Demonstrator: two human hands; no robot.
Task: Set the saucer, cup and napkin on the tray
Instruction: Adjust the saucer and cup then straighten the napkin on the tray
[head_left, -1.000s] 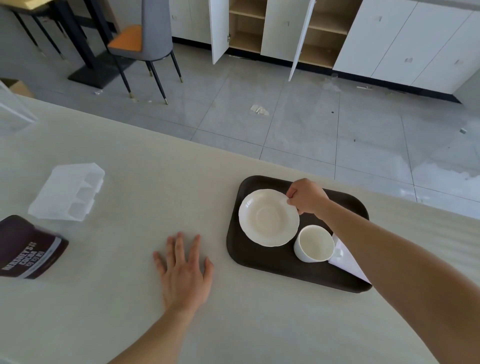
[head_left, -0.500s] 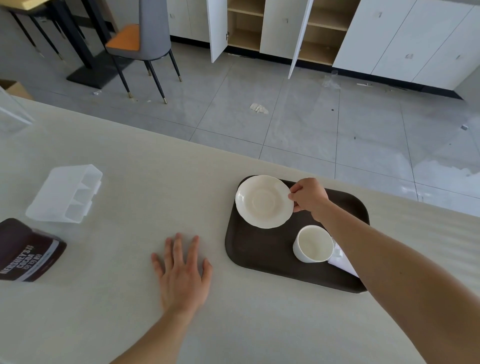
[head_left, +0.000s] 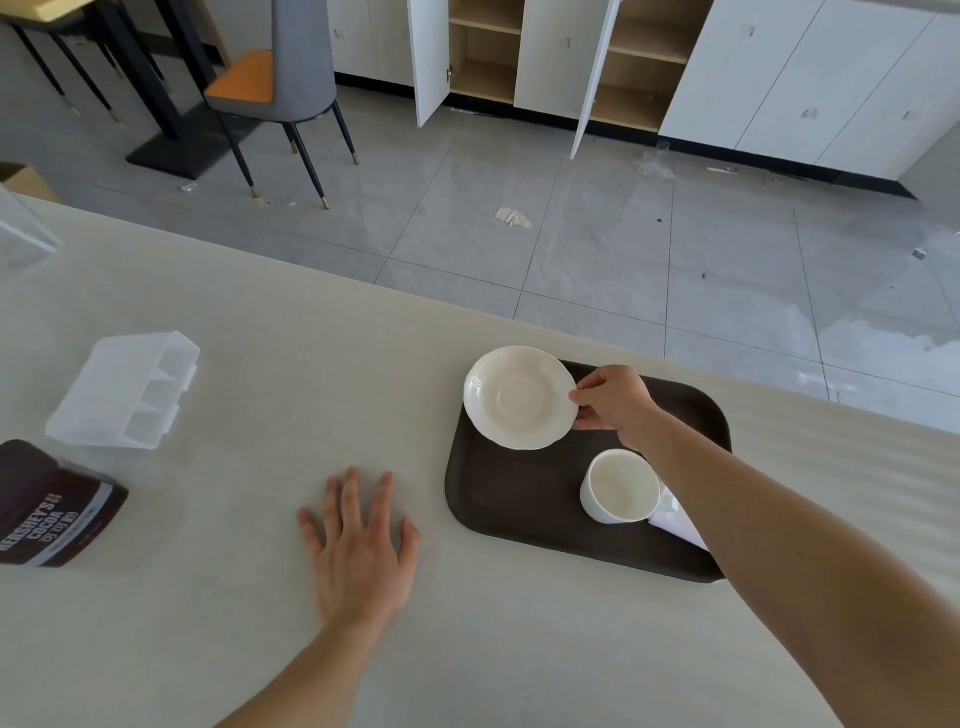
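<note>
A dark brown tray lies on the pale table. My right hand pinches the right rim of a white saucer, which is lifted and tilted over the tray's far left corner. A white cup stands upright on the tray's right half. A folded white napkin lies on the tray just right of the cup, partly hidden by my right forearm. My left hand rests flat on the table to the left of the tray, fingers spread, holding nothing.
A translucent plastic divider box and a brown cocoa packet lie at the table's left. The table's far edge runs just behind the tray. Beyond are tiled floor, a chair and open cabinets.
My right hand has lifted the saucer off the tray and carried it up and toward the tray's far left corner. The cup, napkin and my left hand stayed in place.
</note>
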